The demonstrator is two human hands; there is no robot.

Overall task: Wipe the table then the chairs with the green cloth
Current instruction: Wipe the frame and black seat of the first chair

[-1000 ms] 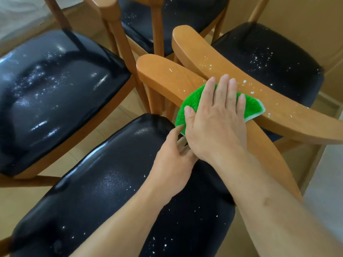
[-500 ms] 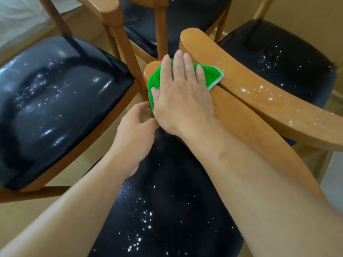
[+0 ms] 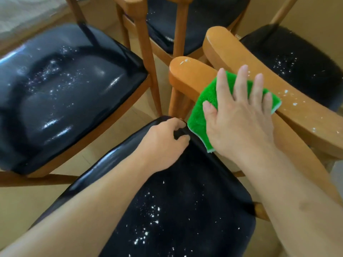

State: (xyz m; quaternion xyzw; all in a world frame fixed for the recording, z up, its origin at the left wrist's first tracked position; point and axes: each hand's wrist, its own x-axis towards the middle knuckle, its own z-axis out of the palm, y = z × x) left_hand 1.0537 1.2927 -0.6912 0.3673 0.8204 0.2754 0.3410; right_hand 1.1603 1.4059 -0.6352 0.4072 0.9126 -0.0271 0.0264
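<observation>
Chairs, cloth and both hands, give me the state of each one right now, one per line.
green cloth: pressed flat on the near chair's wooden backrest
right hand: open, palm down on the cloth
left hand: curled on the near seat's corner
near backrest: white specks at its end
near seat: white crumbs
far backrest: speckled white
left seat: dusty, shiny

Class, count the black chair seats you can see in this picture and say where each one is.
4: nearest seat under the arms, left seat, far middle seat, far right seat. Others may lie outside the frame.
</observation>
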